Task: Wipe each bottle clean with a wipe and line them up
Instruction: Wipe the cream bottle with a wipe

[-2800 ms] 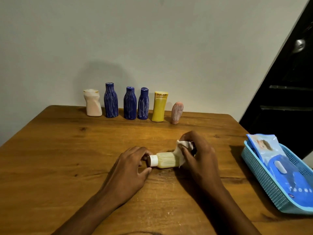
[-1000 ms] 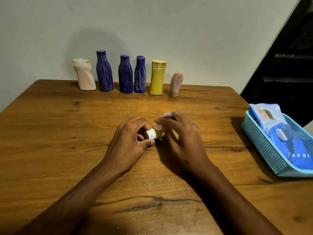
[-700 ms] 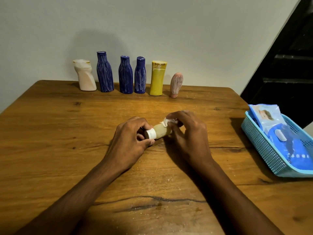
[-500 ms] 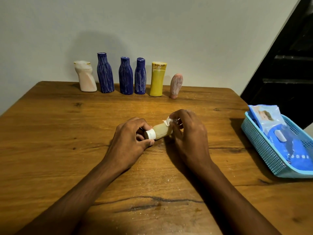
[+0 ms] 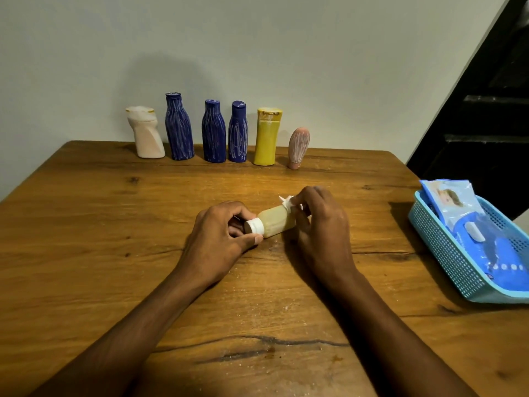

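Now, left hand: my left hand [image 5: 220,239] pinches the white cap [image 5: 254,226] of the small cream bottle [image 5: 276,220], thumb below, fingers curled above.
Right hand: my right hand [image 5: 320,224] grips the bottle's far end through a white wipe [image 5: 287,201], which peeks out above my fingers.
Bottle: it lies tilted on its side, at mid-table between my hands.
Row: six bottles stand along the far edge by the wall, namely a pale bottle [image 5: 146,133], three blue bottles [image 5: 213,130], a yellow bottle [image 5: 267,136] and a small pink bottle [image 5: 298,147].
Basket: a blue basket [image 5: 446,253] at the right edge of the table [image 5: 86,224] holds a wipes pack [image 5: 469,224].
Room: bare wood lies left of my hands and between them and the row.
Change: my right hand has slid from near the cap toward the base, uncovering more of the bottle.
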